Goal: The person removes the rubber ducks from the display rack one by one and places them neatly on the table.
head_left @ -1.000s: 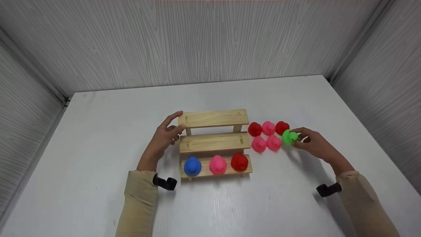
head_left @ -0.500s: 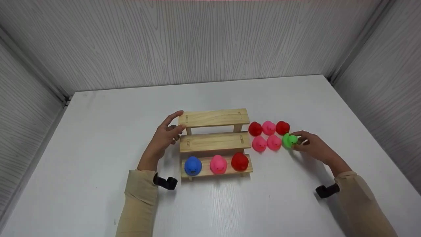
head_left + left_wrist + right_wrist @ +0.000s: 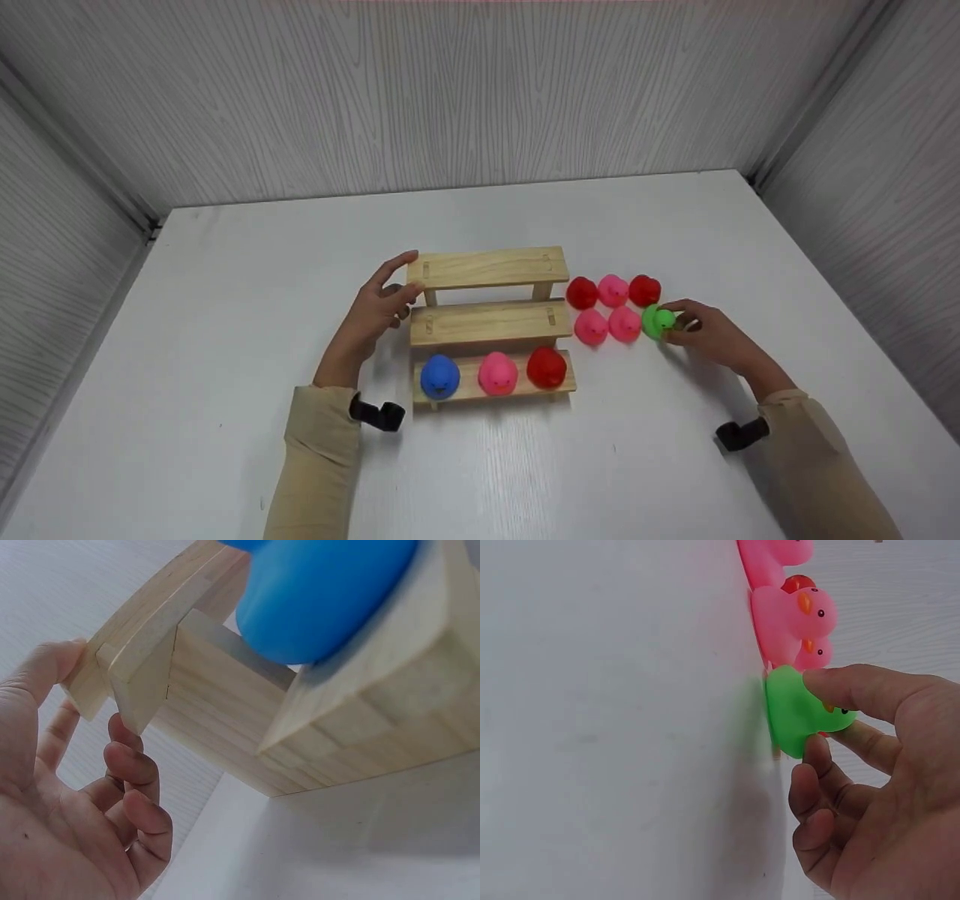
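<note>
Your right hand (image 3: 709,334) pinches the green duck (image 3: 654,322) between thumb and fingers, its base down at the table (image 3: 525,465), right of the rack (image 3: 491,324), at the end of the near row, just beside a pink duck (image 3: 625,324). Your left hand (image 3: 379,304) grips the top shelf (image 3: 487,268) by its left end. On the bottom shelf (image 3: 469,367) stand a blue duck (image 3: 440,376), another pink one (image 3: 498,373) and a red duck (image 3: 547,367).
</note>
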